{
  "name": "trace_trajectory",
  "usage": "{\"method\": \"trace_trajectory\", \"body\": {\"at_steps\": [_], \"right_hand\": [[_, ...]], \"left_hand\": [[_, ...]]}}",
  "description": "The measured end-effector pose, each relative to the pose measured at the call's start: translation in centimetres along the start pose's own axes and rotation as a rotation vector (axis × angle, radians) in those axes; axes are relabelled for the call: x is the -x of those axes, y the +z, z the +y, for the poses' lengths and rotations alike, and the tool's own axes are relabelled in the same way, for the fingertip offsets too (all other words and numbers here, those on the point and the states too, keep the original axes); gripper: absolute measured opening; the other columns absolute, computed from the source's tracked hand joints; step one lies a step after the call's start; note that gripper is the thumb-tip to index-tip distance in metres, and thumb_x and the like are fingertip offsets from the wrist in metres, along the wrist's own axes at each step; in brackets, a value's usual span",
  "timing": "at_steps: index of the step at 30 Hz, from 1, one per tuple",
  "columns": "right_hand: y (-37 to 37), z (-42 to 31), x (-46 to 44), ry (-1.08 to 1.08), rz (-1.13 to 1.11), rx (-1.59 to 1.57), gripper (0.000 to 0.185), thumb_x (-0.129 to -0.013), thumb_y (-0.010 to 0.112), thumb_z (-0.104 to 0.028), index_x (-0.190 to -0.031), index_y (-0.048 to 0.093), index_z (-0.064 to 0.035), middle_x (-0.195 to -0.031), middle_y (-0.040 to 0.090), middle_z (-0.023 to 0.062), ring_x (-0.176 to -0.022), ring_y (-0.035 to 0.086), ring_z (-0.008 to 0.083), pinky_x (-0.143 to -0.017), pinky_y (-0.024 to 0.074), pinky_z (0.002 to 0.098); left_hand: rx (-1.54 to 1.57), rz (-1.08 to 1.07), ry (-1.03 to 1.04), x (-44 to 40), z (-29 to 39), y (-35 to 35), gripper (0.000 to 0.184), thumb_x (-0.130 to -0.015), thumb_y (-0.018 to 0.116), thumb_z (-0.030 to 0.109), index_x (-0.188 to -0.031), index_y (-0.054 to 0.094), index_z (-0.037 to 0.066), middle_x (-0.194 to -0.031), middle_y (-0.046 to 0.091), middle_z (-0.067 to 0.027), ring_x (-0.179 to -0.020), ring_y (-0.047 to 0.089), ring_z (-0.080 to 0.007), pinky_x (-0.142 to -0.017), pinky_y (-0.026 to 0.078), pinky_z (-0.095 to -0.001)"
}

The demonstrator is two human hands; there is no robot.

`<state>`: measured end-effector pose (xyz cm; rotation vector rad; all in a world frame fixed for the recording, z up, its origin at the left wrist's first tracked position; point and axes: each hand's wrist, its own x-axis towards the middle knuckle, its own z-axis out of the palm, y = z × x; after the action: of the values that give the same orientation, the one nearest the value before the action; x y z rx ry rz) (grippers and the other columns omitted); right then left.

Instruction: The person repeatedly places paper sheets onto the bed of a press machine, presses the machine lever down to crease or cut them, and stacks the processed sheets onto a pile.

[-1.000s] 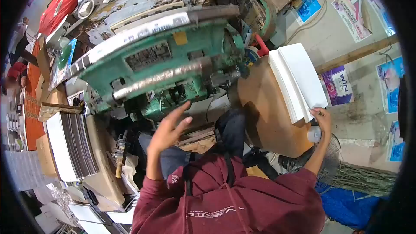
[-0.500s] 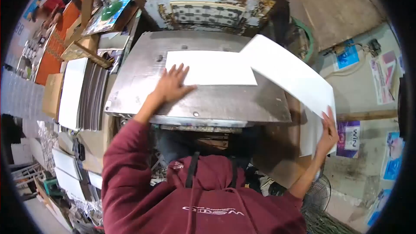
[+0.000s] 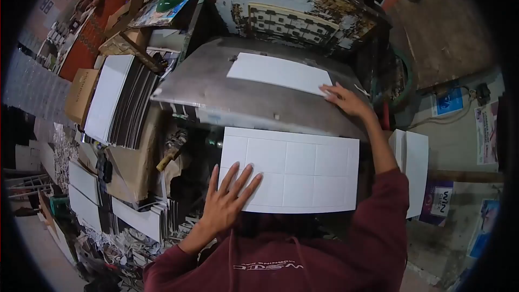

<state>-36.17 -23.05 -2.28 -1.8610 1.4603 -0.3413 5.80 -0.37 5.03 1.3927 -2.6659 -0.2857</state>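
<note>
A white cardboard sheet (image 3: 297, 167) with a grid of pressed crease lines lies in front of the metal plate, over my lap. My left hand (image 3: 230, 200) rests on its lower left part, fingers spread flat; its thumb is hidden. On the grey metal plate (image 3: 232, 97) sits a second, plain white cardboard sheet (image 3: 278, 71), slightly slanted. My right hand (image 3: 348, 101) has the right end of this sheet between its fingertips.
Stacked white boards (image 3: 111, 97) stand at the left beside a brown box (image 3: 82, 92). More white boards (image 3: 415, 167) are at the right. A worn, rusty machine part (image 3: 292, 11) rises behind the plate. Paper scraps (image 3: 130, 243) lie at lower left.
My left hand has drawn its sheet off the plate toward my body. My right hand has brought the other sheet from the right onto the plate. The view has shifted.
</note>
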Motion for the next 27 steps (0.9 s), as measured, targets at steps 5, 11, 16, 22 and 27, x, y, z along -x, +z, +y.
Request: {"method": "trace_trajectory", "body": {"at_steps": [5,11,16,22,27], "right_hand": [[-5.7,-7.1,0.1,-0.035,0.339,0.16,0.042,-0.1,0.054,-0.029,-0.137,0.053,-0.0103,-0.131,0.06,0.0151,-0.121,0.057,0.0215,-0.102,0.0411,0.0297],[-0.6,-7.9,12.0,0.25,0.765,-0.154,0.062,-0.09,0.065,-0.047,-0.132,0.055,-0.002,-0.129,0.061,0.0177,-0.12,0.058,0.0245,-0.101,0.0425,0.0335],[9.3,-2.2,18.7,0.415,0.474,-0.854,0.066,-0.091,0.065,-0.043,-0.134,0.047,0.0041,-0.128,0.056,0.0182,-0.111,0.06,0.0303,-0.086,0.0547,0.0397],[10.3,-3.9,25.2,0.435,1.084,-0.922,0.047,-0.095,0.062,-0.028,-0.126,0.049,0.0058,-0.116,0.059,0.0154,-0.087,0.067,0.0255,-0.06,0.0629,0.0366],[12.8,-0.6,37.1,0.678,1.29,-0.444,0.049,-0.098,0.057,-0.031,-0.126,0.052,0.0084,-0.112,0.063,0.0168,-0.075,0.069,0.0245,-0.063,0.0578,0.0304]], "left_hand": [[-0.062,0.221,-0.005,-3.6,-0.8,0.7,0.054,-0.087,0.048,0.011,-0.139,0.055,0.025,-0.144,0.05,-0.0044,-0.135,0.044,-0.0291,-0.102,0.04,-0.0455],[-0.204,0.627,-0.076,-7.2,-2.2,1.0,0.041,-0.09,0.051,0.019,-0.127,0.065,0.032,-0.137,0.057,-0.0055,-0.13,0.05,-0.0304,-0.097,0.042,-0.0406],[-0.264,0.606,0.137,-9.5,-3.7,2.8,0.044,-0.087,0.057,0.015,-0.126,0.065,0.034,-0.141,0.053,-0.0079,-0.133,0.046,-0.0301,-0.106,0.036,-0.0463],[-0.001,0.369,0.062,-11.5,-3.8,6.4,0.066,-0.086,0.063,0.008,-0.147,0.041,0.019,-0.152,0.035,-0.0157,-0.14,0.033,-0.0349,-0.114,0.029,-0.0464],[0.248,0.219,-0.045,-9.9,-2.6,9.9,0.073,-0.085,0.066,0.01,-0.15,0.033,0.011,-0.152,0.032,-0.0185,-0.142,0.028,-0.037,-0.114,0.03,-0.0439]]}}
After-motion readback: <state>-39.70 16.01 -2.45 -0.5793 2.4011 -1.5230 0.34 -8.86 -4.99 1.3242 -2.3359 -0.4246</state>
